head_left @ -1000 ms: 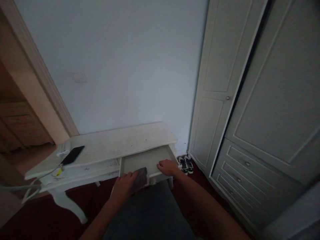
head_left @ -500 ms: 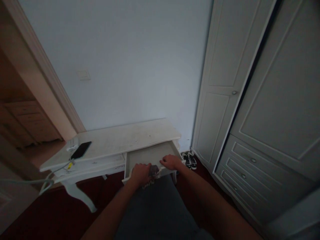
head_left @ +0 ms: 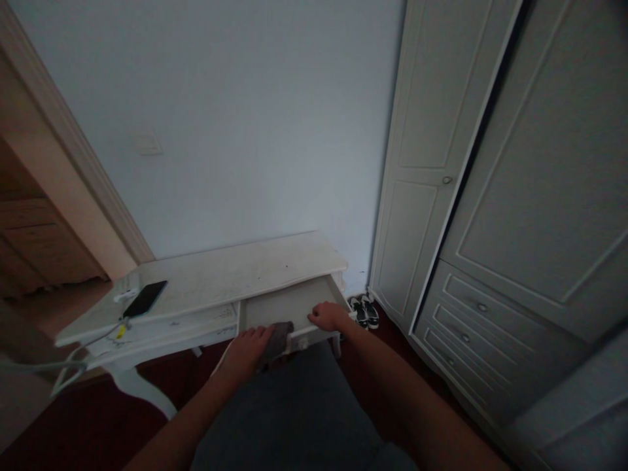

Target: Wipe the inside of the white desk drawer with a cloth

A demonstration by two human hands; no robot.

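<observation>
A white drawer (head_left: 275, 304) stands pulled out of the white console table (head_left: 220, 268). My left hand (head_left: 248, 350) is closed on a grey-brown cloth (head_left: 279, 337), which lies over the left part of the drawer's front edge. My right hand (head_left: 328, 316) is curled over the right part of that same front edge, its thumb pointing left above the drawer's inside. The fingertips of both hands are partly hidden.
A dark phone (head_left: 146, 298) with a cable lies on the table's left end beside a white object (head_left: 126, 288). Black-and-white shoes (head_left: 364, 311) stand on the red floor at the right. A grey wardrobe (head_left: 417, 170) rises beyond them.
My left hand has slid left along the drawer's front edge with the cloth. My right hand keeps its place at the drawer. The view has shifted slightly right.
</observation>
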